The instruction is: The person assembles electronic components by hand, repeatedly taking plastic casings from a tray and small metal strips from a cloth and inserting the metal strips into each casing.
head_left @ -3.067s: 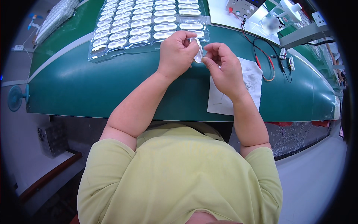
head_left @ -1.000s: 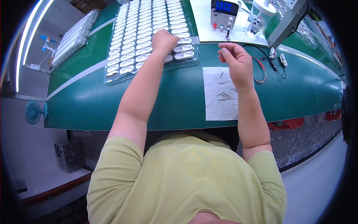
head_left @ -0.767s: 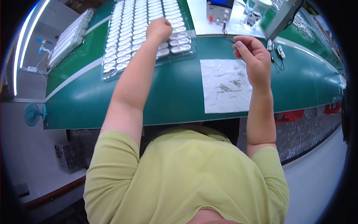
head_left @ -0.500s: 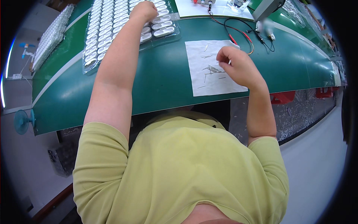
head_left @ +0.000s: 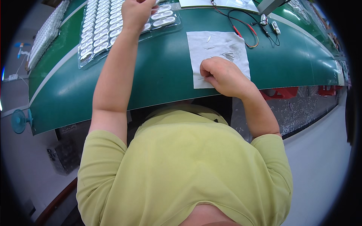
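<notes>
My right hand [head_left: 224, 77] is over the near left part of a white cloth [head_left: 194, 62]. Its thumb and forefinger pinch together at one end of a thin metal pin [head_left: 201, 78]. Beyond the knuckles, a loose cluster of similar pins [head_left: 227, 56] lies on the cloth, with a few more strewn to its left. My left hand [head_left: 136, 14] is above the clear tray [head_left: 83, 64] of white oval pieces [head_left: 101, 47]. Its fingers are curled and partly cut off by the upper edge, so whatever they hold cannot be made out.
Red and black test leads [head_left: 247, 32] trail across the green table [head_left: 162, 71] beyond the cloth. Small white plug-like parts [head_left: 275, 27] lie to their right. Another filled tray [head_left: 48, 35] stands far left. A blue-green fan-like disc [head_left: 19, 121] sits by the left table corner.
My right hand has moved from the pin cluster toward the cloth's near left and closed at a single pin. The cluster looks more bunched. My left hand has drawn slightly nearer, over the tray.
</notes>
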A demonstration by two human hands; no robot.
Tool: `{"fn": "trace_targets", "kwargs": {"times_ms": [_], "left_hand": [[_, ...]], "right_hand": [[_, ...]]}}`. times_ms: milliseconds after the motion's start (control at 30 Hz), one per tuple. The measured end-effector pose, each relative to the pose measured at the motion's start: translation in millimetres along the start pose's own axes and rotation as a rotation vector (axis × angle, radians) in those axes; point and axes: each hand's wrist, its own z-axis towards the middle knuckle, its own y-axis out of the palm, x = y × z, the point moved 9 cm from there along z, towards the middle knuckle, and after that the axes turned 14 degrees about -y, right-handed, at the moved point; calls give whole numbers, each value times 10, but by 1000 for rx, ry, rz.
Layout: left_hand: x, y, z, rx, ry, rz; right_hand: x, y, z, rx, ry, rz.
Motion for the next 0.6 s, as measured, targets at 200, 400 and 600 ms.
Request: {"fn": "trace_targets", "kwargs": {"times_ms": [200, 400, 600], "left_hand": [[-389, 222, -794, -392, -446, -632], [-479, 334, -1050, -505, -578, -589], [-462, 438, -1092, -588, -541, -598]], "right_hand": [[13, 62, 47, -86, 76, -32], [-42, 47, 70, -101, 28, -60], [19, -76, 121, -17, 13, 88]]}}
